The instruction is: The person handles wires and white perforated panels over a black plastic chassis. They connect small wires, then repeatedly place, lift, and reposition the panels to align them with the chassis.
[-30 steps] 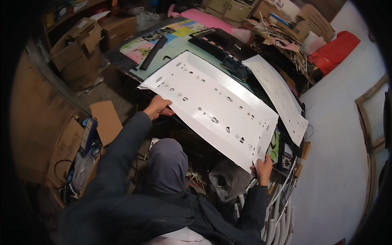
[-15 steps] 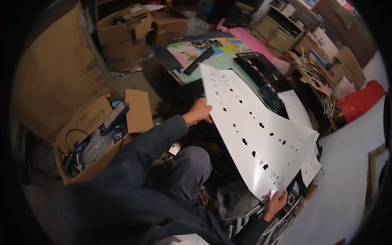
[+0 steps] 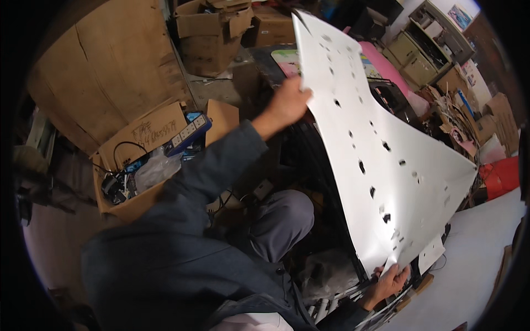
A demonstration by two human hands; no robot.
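Note:
Both my hands hold a large white sheet (image 3: 353,132), thin and bent, with irregular holes and small marks in rows. My left hand (image 3: 288,105) is closed on its left edge, partway up. At the near lower corner, my right hand (image 3: 391,282) pinches the sheet, with the thumb on top. The sheet rises tilted over the work table, its far end lifted. Beneath it, most of a dark-framed panel (image 3: 389,96) is hidden. A second white sheet (image 3: 432,255) shows below its right edge.
An open cardboard box (image 3: 118,207) with cables, plastic bags and a blue power strip (image 3: 190,134) stands at left. More cardboard boxes (image 3: 207,41) are at the back. Scrap cardboard (image 3: 499,113) and a red bag (image 3: 501,175) lie at right, beside a white surface (image 3: 469,265).
The white sheet has been lifted toward me, its far end rising most. My left hand has gone up with it; my right hand has stayed at the near corner. The view has shifted.

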